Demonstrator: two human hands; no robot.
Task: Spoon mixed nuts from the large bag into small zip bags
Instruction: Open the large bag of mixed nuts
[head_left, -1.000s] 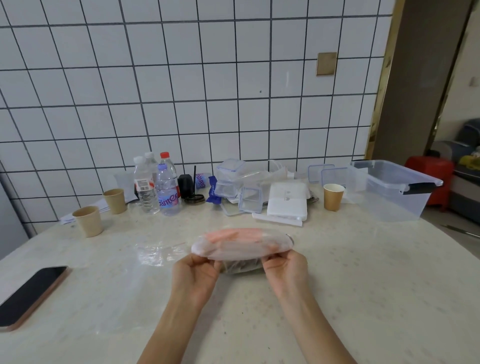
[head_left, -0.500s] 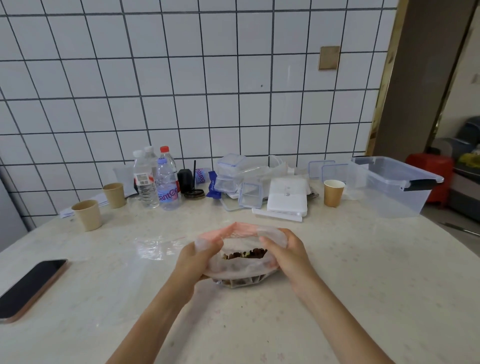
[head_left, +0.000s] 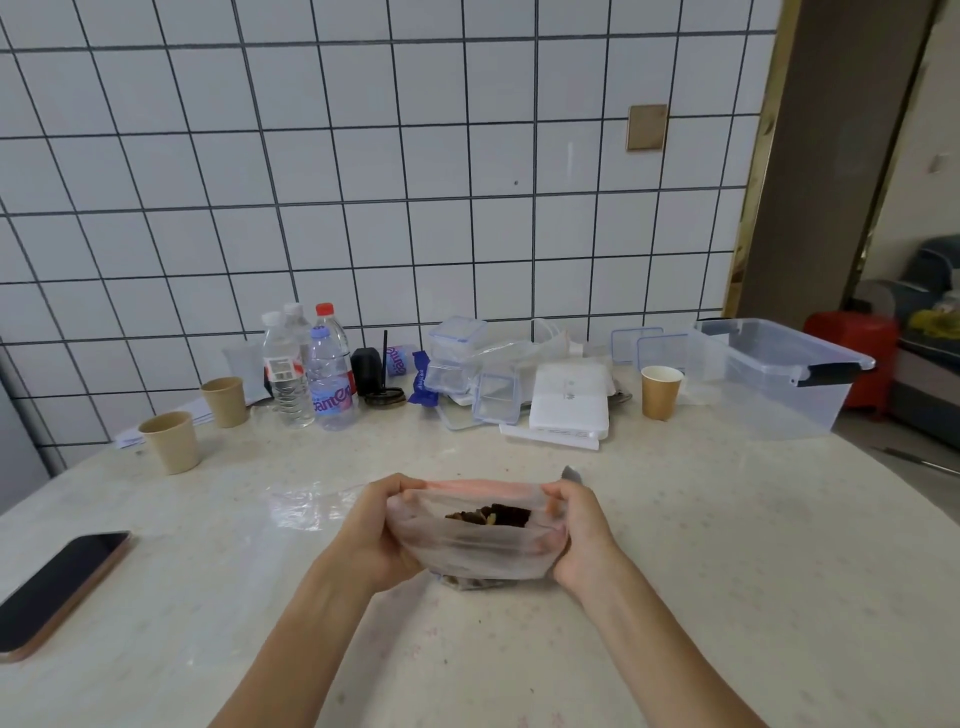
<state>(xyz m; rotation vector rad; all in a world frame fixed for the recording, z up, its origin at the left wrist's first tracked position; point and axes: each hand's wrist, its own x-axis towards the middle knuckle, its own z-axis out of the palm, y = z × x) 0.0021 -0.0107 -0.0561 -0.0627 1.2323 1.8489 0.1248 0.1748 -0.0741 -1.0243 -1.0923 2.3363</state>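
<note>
Nut bag sits on tabletop between both hands, mouth held open. Left hand grips left edge, fingers curled round film; right hand grips right edge likewise. Thin floppy plastic, likely slippery, sags without support; best held at pink zip rim. Mixed nuts lie low inside, between fingers, probably modest weight. Empty small zip bag flat, just beyond left fingers. Spoon not clearly visible.

Readable text: barely any
Bottle label shows partial pink script, roughly "ame"; all other labels too blurred.
</note>
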